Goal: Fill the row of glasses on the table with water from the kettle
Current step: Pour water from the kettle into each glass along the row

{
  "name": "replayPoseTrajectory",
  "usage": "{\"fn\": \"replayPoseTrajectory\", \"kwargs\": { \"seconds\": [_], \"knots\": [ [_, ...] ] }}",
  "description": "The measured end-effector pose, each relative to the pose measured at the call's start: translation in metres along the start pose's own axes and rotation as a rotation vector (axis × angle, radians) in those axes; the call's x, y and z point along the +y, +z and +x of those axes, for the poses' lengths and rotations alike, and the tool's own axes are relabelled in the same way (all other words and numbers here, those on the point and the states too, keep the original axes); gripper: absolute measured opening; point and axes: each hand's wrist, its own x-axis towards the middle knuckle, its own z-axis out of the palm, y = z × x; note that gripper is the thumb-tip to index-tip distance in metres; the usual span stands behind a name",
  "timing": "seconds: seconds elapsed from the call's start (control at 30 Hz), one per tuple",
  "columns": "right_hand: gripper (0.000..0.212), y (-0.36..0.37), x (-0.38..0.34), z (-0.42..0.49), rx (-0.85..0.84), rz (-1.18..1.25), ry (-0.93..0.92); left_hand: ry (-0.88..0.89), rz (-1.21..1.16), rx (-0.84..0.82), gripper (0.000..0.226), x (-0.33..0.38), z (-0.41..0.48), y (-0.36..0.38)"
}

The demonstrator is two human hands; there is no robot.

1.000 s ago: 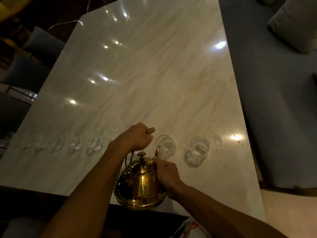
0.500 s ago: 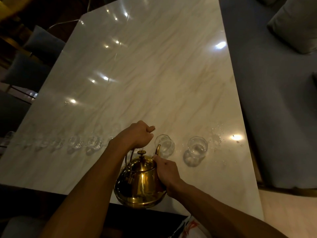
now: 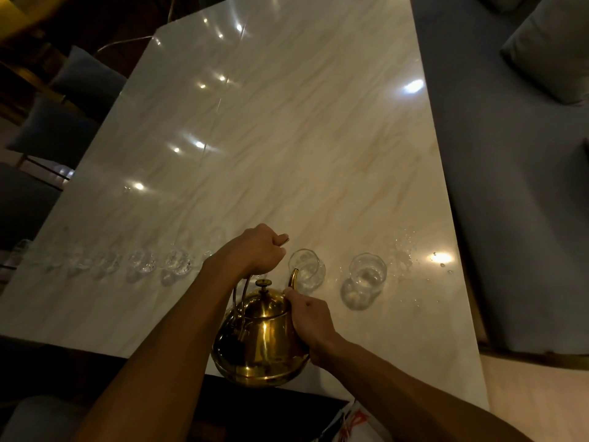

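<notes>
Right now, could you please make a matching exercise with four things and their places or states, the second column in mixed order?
1. kettle
2. left hand
3. right hand
4. rightmost glass

a. closed on the kettle's handle
b. stands alone, near splashed drops
c. gold, spout at a glass rim
d. pressed against the kettle's side

Pairs: 1-c, 2-a, 3-d, 4-b

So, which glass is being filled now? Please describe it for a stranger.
On the marble table, a row of glasses runs along the near edge. It is the glass right at the gold kettle spout, second from the right end.
</notes>
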Motion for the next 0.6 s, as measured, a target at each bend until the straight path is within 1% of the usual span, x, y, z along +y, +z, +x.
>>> {"fn": "replayPoseTrajectory", "kwargs": {
  "seconds": [0.43,0.6],
  "knots": [
    [0.038,0.0008,-0.0013,0.0019,-0.004,-0.002,0.013,-0.006,0.0,0.018,0.045,-0.0002,0.002,-0.0014],
    [0.033,0.0006,-0.0012,0.0029,-0.003,0.002,0.01,-0.006,-0.016,0.015,0.045,-0.0011,0.0035,-0.0016]
  ]
}}
